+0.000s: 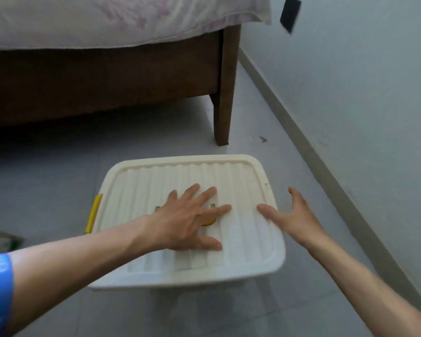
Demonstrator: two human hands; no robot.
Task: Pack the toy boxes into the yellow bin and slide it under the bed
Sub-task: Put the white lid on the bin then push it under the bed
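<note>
The bin stands on the floor in front of the bed, closed by a cream ribbed lid with a yellow latch on its left side. My left hand lies flat on the middle of the lid, fingers spread, covering a yellow handle. My right hand is at the lid's right edge, fingers apart, thumb over the lid; it is blurred. The toy boxes are not visible. The bed has a dark wooden frame with a shadowed gap beneath it.
The bed's wooden leg stands just beyond the bin's far right corner. A white wall with a grey skirting board runs along the right. A greenish object pokes in at the left edge. Grey tiled floor surrounds the bin.
</note>
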